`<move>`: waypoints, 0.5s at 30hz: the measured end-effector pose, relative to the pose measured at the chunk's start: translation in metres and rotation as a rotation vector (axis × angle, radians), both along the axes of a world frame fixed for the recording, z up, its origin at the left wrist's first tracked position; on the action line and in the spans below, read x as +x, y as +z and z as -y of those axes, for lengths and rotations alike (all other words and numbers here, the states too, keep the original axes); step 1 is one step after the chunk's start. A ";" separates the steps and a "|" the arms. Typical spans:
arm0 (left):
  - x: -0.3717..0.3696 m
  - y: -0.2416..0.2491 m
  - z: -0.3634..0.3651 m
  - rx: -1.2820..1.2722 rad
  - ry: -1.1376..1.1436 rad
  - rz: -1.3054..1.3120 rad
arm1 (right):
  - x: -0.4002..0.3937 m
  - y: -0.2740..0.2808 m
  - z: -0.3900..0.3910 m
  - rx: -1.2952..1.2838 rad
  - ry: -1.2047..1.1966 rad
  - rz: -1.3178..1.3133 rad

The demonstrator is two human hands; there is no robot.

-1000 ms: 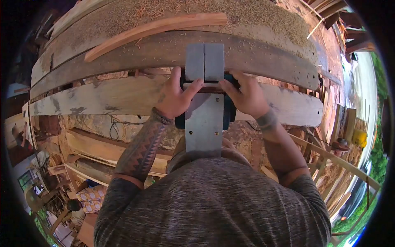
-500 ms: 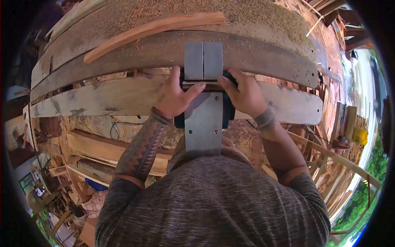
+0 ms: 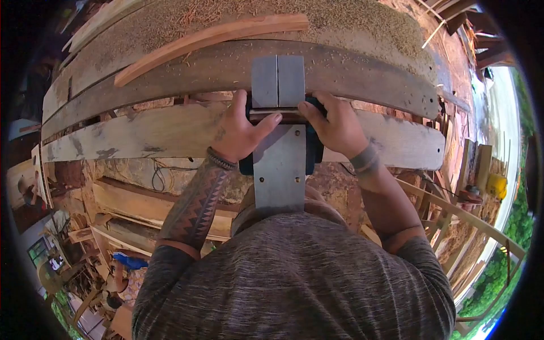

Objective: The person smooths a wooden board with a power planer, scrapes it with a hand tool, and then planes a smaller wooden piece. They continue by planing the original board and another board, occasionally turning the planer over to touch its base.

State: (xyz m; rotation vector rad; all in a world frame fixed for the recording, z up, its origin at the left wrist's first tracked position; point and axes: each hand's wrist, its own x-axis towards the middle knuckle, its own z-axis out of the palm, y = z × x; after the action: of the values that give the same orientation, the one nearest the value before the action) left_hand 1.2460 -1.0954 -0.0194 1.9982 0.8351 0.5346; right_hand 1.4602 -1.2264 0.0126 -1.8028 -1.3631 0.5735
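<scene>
A hand planer turned upside down [image 3: 280, 164] shows its flat metal sole, with a grooved front plate [image 3: 277, 81] and a dark gap across its middle. My left hand [image 3: 241, 129] grips the planer's left side, its thumb lying by the gap. On the right side my right hand [image 3: 336, 126] holds the dark body, with its thumb at the other end of the gap. The fingers under the body are mostly hidden. Beneath the planer runs a pale wooden board [image 3: 130, 136].
A curved wooden piece [image 3: 209, 39] lies beyond on a dark plank [image 3: 362, 76] strewn with shavings. Lumber [image 3: 153, 204] and a cable [image 3: 158, 175] are at lower left. Another person in blue [image 3: 129, 260] is at far lower left. A yellow object [image 3: 497, 186] stands right.
The planer and both hands have shifted very slightly up and left in view. At lower left, the other person's blue clothing and head have moved and show more.
</scene>
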 end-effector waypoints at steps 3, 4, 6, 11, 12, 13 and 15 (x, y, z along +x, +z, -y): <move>-0.001 0.001 -0.001 -0.021 -0.013 -0.010 | 0.001 0.004 0.000 -0.074 0.009 -0.015; -0.001 0.004 -0.001 -0.041 -0.026 -0.014 | 0.001 0.005 0.001 -0.118 0.012 -0.026; -0.002 0.008 -0.001 -0.123 -0.035 0.035 | 0.000 0.007 0.003 -0.119 0.015 -0.015; -0.019 0.007 0.006 -0.430 -0.075 0.276 | -0.002 -0.048 0.024 0.118 -0.026 -0.933; -0.022 0.007 0.006 -0.552 -0.123 0.327 | -0.004 -0.055 0.041 0.119 -0.040 -1.179; -0.026 0.000 0.007 -0.633 -0.127 0.368 | -0.010 -0.064 0.056 0.117 -0.051 -1.425; -0.033 -0.012 0.010 -0.794 -0.136 0.443 | -0.035 -0.088 0.069 -0.039 -0.127 -1.574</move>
State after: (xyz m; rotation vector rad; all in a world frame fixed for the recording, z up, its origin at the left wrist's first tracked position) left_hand 1.2129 -1.1056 -0.0313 1.1384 0.5102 0.4464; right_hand 1.4252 -1.2957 -0.0751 -0.8558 -0.1246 1.4701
